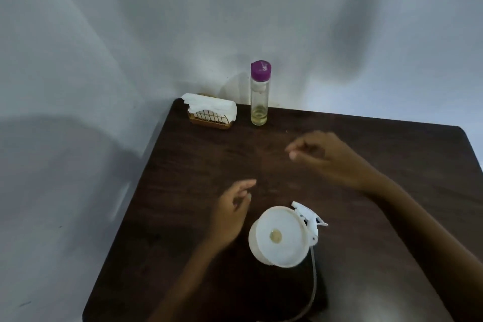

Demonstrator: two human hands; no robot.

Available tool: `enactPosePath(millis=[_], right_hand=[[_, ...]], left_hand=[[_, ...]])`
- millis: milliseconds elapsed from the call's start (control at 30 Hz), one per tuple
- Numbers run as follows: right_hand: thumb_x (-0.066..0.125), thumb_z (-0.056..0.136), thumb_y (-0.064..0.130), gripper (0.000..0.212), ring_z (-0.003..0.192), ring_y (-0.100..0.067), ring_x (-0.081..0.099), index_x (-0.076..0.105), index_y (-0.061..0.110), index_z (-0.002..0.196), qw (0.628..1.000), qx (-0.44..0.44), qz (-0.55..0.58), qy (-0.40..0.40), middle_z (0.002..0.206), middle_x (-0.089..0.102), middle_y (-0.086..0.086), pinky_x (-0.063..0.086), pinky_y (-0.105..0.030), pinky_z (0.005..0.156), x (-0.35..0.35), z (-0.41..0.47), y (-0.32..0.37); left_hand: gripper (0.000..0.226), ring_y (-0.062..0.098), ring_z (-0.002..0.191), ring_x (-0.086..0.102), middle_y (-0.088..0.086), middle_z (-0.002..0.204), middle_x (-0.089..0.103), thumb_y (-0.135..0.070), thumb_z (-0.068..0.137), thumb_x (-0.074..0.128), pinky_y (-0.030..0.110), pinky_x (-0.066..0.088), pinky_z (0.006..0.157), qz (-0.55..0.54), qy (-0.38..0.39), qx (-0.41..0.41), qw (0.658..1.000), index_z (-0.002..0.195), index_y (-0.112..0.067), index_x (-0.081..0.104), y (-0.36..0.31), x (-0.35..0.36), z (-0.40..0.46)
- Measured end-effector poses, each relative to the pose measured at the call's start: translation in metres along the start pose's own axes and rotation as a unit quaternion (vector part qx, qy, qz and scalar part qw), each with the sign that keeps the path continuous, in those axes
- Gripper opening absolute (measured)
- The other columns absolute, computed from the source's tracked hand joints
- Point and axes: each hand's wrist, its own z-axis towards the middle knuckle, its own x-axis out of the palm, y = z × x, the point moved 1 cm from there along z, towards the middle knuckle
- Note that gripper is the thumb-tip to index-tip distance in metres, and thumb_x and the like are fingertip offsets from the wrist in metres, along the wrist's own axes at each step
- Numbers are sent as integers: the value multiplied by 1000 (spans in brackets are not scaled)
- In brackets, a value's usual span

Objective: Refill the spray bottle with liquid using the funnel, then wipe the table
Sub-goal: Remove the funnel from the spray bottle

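The funnel (pixel 278 236) stands in the spray bottle's neck, the sprayer head (pixel 309 219) lying just behind it. Both hands are empty, fingers loosely apart: left hand (pixel 232 214) beside the funnel, right hand (pixel 324 157) beyond it, toward the capped bottle (pixel 259 94). Pouring seems done; lifting out the funnel likely follows.

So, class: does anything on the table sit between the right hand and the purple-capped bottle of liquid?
Nothing visible does. The right hand hovers over bare table, and the stretch up to the bottle is open. The tissue holder stands off to the bottle's left, and the funnel sits nearer the person.
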Motion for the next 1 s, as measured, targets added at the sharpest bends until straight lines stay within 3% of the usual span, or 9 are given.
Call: enactPosePath(millis=[67, 133, 233, 333, 433, 567, 800, 1000], right_hand=[[61, 90, 21, 16, 87, -6, 63, 69, 19, 104, 999, 10, 7, 35, 95, 69, 6, 50, -17, 73, 12, -33, -8], [54, 92, 32, 28, 98, -4, 57, 62, 27, 118, 996, 46, 7, 70, 108, 61, 16, 48, -21, 82, 26, -61, -12], [45, 88, 46, 38, 105, 4, 52, 45, 44, 126, 992, 73, 48, 90, 118, 50, 31, 45, -15, 86, 45, -92, -11], [48, 93, 39, 31, 92, 2, 57, 43, 49, 122, 989, 90, 97, 59, 115, 56, 28, 49, -15, 78, 60, -107, -8], [49, 97, 24, 32, 91, -5, 60, 49, 43, 122, 987, 107, 124, 3, 115, 60, 19, 53, -22, 74, 73, -114, -5], [52, 95, 17, 38, 82, -5, 61, 51, 21, 133, 976, 122, 165, -69, 123, 60, 7, 48, -13, 60, 81, -115, 1], [51, 96, 17, 32, 64, 1, 61, 56, 22, 127, 966, 130, 194, -110, 110, 66, 2, 48, -17, 53, 86, -118, 4], [54, 94, 12, 29, 53, 1, 58, 63, 17, 120, 964, 138, 199, -106, 73, 68, 11, 47, -18, 51, 86, -123, 6]], left_hand=[[39, 9, 119, 57, -14, 121, 64, -5, 93, 55, 34, 46, 102, -37, 0, -20, 999, 112, -39, 61, 16, 8, -31], [43, 10, 119, 57, -15, 119, 65, -4, 89, 61, 36, 47, 103, -47, 0, -48, 998, 109, -42, 60, 28, 17, -56], [46, 7, 126, 49, -14, 131, 55, -23, 86, 68, 38, 43, 107, 31, -2, -48, 998, 119, -49, 49, 40, 29, -79], [52, 9, 126, 46, -7, 137, 51, -38, 87, 65, 37, 41, 107, 122, 0, -39, 992, 134, -32, 46, 40, 36, -83], [56, 13, 126, 48, -3, 137, 54, -40, 87, 65, 35, 42, 105, 175, -28, 2, 984, 137, -22, 47, 35, 39, -81], [58, 16, 123, 52, 0, 134, 58, -43, 85, 66, 34, 44, 103, 195, -35, 6, 980, 136, -19, 50, 35, 40, -78], [59, 17, 126, 50, -2, 139, 54, -42, 85, 66, 36, 43, 105, 203, -36, 17, 978, 137, -21, 48, 37, 40, -79], [59, 16, 126, 50, -2, 138, 54, -41, 86, 66, 34, 43, 105, 186, -35, 6, 982, 137, -22, 47, 38, 42, -80]])
